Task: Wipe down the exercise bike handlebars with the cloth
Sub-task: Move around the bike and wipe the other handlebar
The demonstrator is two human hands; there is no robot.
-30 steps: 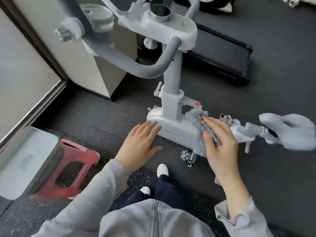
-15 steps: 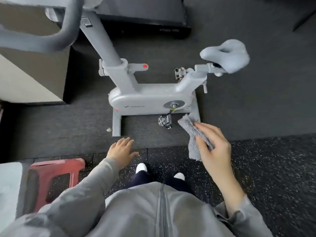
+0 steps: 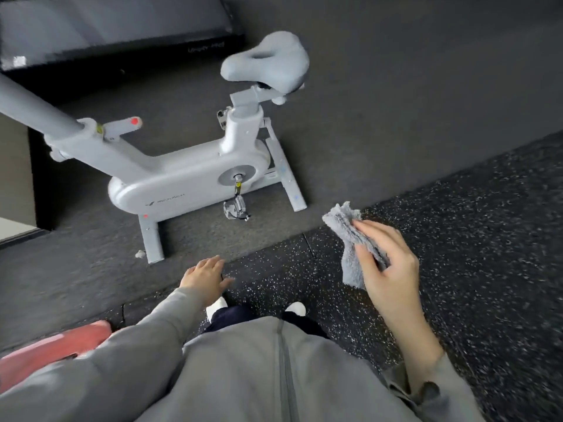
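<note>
The person has stepped back from the pale grey exercise bike (image 3: pixel 182 190). The right hand (image 3: pixel 388 275) pinches the fluffy grey cloth (image 3: pixel 347 236); the left hand (image 3: pixel 204 275) hangs spread, empty. Handlebars are out of view, so approaching them comes first

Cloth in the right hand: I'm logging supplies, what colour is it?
Grey and fluffy cloth, seen in the head view.

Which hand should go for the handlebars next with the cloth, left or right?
Right. The right hand already grips the grey cloth, raised off the floor. The left hand is empty and hangs low. The handlebars are out of frame; only the bike's stem shows at far left, so expect a reach across.
</note>
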